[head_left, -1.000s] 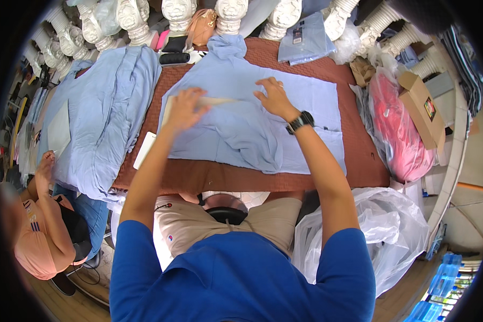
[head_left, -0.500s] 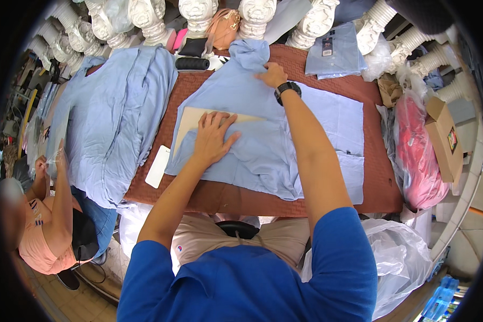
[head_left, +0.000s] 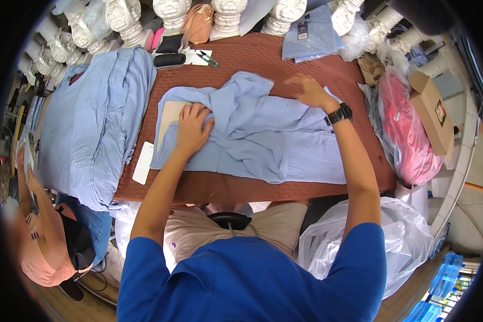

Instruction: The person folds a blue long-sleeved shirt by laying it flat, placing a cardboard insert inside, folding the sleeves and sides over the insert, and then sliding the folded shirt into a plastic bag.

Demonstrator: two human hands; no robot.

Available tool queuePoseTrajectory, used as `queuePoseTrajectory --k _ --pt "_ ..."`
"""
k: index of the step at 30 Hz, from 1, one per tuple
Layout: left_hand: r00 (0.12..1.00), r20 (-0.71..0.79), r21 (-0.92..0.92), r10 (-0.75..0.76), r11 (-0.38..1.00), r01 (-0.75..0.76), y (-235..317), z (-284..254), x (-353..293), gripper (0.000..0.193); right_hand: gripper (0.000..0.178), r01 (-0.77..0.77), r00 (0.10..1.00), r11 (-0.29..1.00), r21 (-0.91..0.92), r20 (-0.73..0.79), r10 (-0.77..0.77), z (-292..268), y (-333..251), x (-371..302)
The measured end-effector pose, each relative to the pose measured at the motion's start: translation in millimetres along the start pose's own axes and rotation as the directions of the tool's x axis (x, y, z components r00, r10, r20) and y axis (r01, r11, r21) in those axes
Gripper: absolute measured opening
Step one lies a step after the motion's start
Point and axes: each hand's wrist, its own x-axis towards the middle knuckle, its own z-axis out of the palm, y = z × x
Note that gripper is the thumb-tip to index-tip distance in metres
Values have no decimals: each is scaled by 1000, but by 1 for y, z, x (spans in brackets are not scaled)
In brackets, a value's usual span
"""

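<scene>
A light blue shirt (head_left: pixel 247 145) lies on the brown table, its near part spread flat. A loose, crumpled fold (head_left: pixel 244 94) of it lies bunched across the middle. My left hand (head_left: pixel 192 127) rests with fingers spread on a cream-coloured flat board (head_left: pixel 168 114) at the shirt's left end, touching cloth beside it. Over the far right edge of the shirt is my right hand (head_left: pixel 312 93), wearing a black watch (head_left: pixel 339 114). Its fingers, slightly blurred, stretch out to the left and apart, with no cloth seen in them.
A pile of blue garments (head_left: pixel 94 123) covers the table's left. White card (head_left: pixel 143 162), black thread roll (head_left: pixel 169 60) and green snips (head_left: pixel 207 58) lie around the shirt. Back right: a bagged folded shirt (head_left: pixel 312 35). Right: a cardboard box (head_left: pixel 432 115). A co-worker (head_left: pixel 48 236) sits at left.
My right hand has let go of the shirt's far part and moved right. That part has come nearer and folded over the middle. My left hand stays on the board; the view has shifted.
</scene>
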Motion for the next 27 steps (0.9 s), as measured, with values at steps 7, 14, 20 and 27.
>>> queuePoseTrajectory --k 7,14,20,27 --pt "944 -280 -180 -173 976 126 5 -8 54 25 52 -87 996 734 -674 -70 55 24 102 -50" --pt "914 204 53 -349 937 346 29 61 122 40 32 -267 963 469 -842 -252 96 11 135 -77" --pt "838 -391 -575 -380 812 100 -11 10 150 28 25 -432 885 659 -616 -429 179 -40 116 -123" --pt "795 -186 -907 -577 413 88 73 -158 16 55 24 -484 869 852 -202 -227 440 -65 52 -205"
